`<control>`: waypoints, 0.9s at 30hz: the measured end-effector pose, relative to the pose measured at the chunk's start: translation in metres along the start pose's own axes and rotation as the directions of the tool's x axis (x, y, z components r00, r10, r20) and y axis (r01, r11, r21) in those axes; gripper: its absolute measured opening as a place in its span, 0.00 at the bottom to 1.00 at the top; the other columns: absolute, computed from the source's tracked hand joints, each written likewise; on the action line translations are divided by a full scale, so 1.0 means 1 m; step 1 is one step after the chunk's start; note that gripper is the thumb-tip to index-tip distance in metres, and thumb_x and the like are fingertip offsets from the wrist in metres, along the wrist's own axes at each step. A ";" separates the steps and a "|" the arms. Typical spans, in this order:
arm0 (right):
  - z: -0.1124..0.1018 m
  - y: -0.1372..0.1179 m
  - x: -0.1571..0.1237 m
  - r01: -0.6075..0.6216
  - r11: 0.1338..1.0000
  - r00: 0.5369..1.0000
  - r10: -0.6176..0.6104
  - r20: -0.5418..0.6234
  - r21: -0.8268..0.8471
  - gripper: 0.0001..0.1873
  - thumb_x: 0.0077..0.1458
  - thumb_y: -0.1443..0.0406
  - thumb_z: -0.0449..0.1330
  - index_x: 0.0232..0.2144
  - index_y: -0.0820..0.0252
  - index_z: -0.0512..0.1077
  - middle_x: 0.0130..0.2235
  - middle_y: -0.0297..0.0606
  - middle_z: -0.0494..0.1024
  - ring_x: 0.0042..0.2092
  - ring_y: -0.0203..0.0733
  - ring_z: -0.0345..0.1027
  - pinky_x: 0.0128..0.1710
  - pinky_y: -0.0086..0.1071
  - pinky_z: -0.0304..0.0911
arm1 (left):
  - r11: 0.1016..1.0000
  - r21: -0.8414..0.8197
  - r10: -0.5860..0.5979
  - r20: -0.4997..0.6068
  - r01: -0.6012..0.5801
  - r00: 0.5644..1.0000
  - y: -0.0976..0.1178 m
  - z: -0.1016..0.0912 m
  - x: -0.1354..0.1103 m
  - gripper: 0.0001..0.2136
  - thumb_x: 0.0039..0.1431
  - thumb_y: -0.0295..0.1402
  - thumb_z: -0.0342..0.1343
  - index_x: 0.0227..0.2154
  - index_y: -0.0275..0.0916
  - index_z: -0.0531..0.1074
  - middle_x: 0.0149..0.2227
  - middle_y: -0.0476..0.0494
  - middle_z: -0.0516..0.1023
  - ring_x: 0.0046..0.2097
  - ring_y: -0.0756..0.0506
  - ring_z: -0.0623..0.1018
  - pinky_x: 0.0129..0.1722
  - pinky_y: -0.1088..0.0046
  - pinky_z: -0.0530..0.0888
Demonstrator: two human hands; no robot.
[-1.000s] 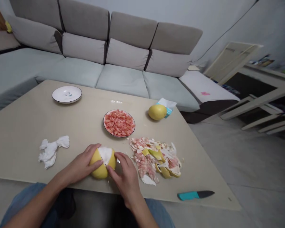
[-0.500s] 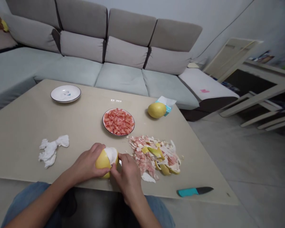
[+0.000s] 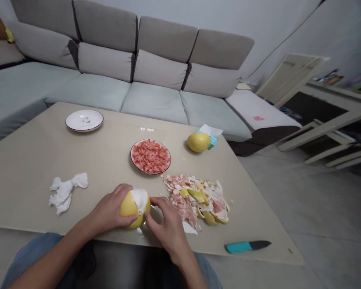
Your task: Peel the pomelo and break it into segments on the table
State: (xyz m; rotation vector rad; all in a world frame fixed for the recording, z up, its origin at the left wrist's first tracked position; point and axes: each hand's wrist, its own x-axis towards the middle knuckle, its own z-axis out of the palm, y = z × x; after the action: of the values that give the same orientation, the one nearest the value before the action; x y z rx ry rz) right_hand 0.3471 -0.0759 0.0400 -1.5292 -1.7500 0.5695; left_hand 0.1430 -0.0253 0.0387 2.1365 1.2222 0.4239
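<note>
A yellow pomelo (image 3: pixel 128 206) with a patch of white pith bared on its top sits near the front edge of the table. My left hand (image 3: pixel 112 206) wraps round its left side, thumb in front and fingers behind. At its right side, the thumb and forefinger of my right hand (image 3: pixel 168 226) grip the peel by the bared patch. Just right of that hand lies a heap of pomelo peel and membrane scraps (image 3: pixel 195 200). Behind the pomelo stands a plate (image 3: pixel 133 159) piled with pink pomelo flesh (image 3: pixel 151 156).
A knife (image 3: pixel 248 246) with a teal handle lies at the front right. Crumpled tissue (image 3: pixel 65 192) is on the left, a white plate (image 3: pixel 84 121) at the back left. A whole pomelo (image 3: pixel 198 142) rests against a tissue pack (image 3: pixel 213 140). A sofa (image 3: pixel 153 102) stands behind the table.
My right hand has shifted slightly right and down, with its thumb and forefinger a little wider apart. My left hand keeps its hold on the pomelo. The whole view has shifted slightly.
</note>
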 end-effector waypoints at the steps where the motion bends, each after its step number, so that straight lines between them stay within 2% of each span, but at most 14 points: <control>1: 0.000 -0.001 -0.001 -0.003 1.000 1.000 0.002 -0.006 -0.009 0.14 0.50 0.68 0.61 0.41 0.58 0.73 0.39 0.40 0.77 0.42 0.44 0.71 0.43 0.34 0.66 | 1.000 0.002 0.000 0.002 0.000 1.000 0.000 0.000 0.000 0.29 0.48 0.38 0.61 0.53 0.42 0.59 0.55 0.39 0.66 0.52 0.37 0.72 0.53 0.60 0.69; 4: 0.004 0.001 -0.003 0.016 0.998 0.999 -0.019 -0.033 -0.068 0.13 0.50 0.66 0.62 0.41 0.60 0.73 0.39 0.42 0.77 0.41 0.46 0.72 0.42 0.36 0.68 | 1.000 0.012 0.001 0.007 -0.001 1.000 0.002 -0.001 0.001 0.29 0.47 0.38 0.62 0.52 0.42 0.59 0.54 0.38 0.66 0.53 0.37 0.72 0.52 0.60 0.70; 10: 0.015 0.006 -0.009 0.070 0.972 0.994 -0.086 -0.062 -0.223 0.14 0.55 0.69 0.55 0.44 0.64 0.73 0.41 0.47 0.78 0.41 0.47 0.74 0.40 0.37 0.70 | 0.999 0.045 -0.003 0.015 0.003 1.000 0.007 -0.001 0.000 0.27 0.48 0.37 0.61 0.51 0.42 0.59 0.53 0.39 0.67 0.51 0.37 0.73 0.50 0.61 0.70; 16: 0.025 0.010 -0.011 0.124 0.931 0.971 -0.186 -0.152 -0.344 0.15 0.57 0.70 0.53 0.44 0.66 0.74 0.41 0.49 0.80 0.41 0.48 0.76 0.41 0.37 0.71 | 0.999 0.048 0.003 0.020 -0.004 1.000 0.010 -0.002 0.001 0.26 0.48 0.38 0.61 0.50 0.43 0.59 0.51 0.40 0.68 0.49 0.38 0.74 0.48 0.62 0.71; 22: 0.027 0.011 -0.008 0.122 0.920 0.959 -0.205 -0.194 -0.372 0.12 0.57 0.71 0.52 0.35 0.65 0.75 0.32 0.44 0.81 0.31 0.44 0.76 0.31 0.33 0.69 | 1.000 0.027 0.000 0.013 -0.001 1.000 0.012 -0.004 0.000 0.25 0.48 0.39 0.61 0.49 0.44 0.60 0.49 0.42 0.69 0.47 0.38 0.75 0.45 0.64 0.71; 25: 0.024 0.010 -0.007 0.104 0.941 0.961 -0.179 -0.211 -0.322 0.11 0.56 0.71 0.52 0.34 0.64 0.75 0.30 0.43 0.80 0.30 0.44 0.75 0.31 0.33 0.69 | 1.000 0.025 0.009 0.011 -0.009 1.000 0.009 -0.003 -0.002 0.26 0.47 0.39 0.61 0.50 0.44 0.60 0.51 0.41 0.69 0.47 0.38 0.75 0.46 0.64 0.71; 27: 0.021 0.010 -0.008 0.112 0.953 0.965 -0.172 -0.197 -0.281 0.11 0.56 0.70 0.53 0.36 0.64 0.75 0.33 0.44 0.81 0.33 0.44 0.76 0.34 0.34 0.70 | 1.000 0.021 0.019 0.007 -0.020 1.000 0.006 -0.002 -0.003 0.28 0.47 0.39 0.62 0.51 0.44 0.60 0.51 0.41 0.69 0.48 0.38 0.74 0.46 0.64 0.71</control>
State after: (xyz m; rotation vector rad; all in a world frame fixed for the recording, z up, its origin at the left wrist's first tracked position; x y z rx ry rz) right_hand 0.3377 -0.0792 0.0169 -1.5622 -1.7988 0.0862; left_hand 0.1439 -0.0297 0.0443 2.1676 1.2082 0.4136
